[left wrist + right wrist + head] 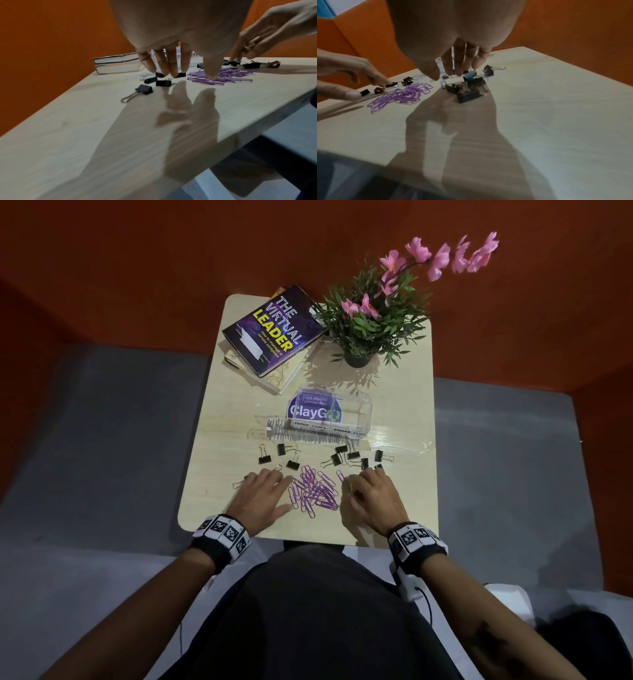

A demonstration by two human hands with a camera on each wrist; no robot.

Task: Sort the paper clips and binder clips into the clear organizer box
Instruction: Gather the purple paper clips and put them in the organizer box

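Observation:
The clear organizer box (363, 409) stands mid-table with its lid (270, 433) lying open in front. Purple paper clips (313, 491) (223, 77) (402, 96) are heaped between my hands. Black binder clips lie in a left group (279, 455) (144, 90) and a right group (356, 458) (469, 92). My left hand (274, 491) (192, 73) hovers flat with fingers spread, its tips by the left binder clips, holding nothing. My right hand (359, 484) (442, 75) points straight fingers down at the right binder clips and grips nothing. A lone paper clip (443, 83) lies by its thumb.
Two stacked books (274, 333) sit at the table's far left, and a potted plant with pink flowers (370, 320) at the far right. The small wooden table (219, 412) ends just behind my wrists. Grey seat and orange walls surround it.

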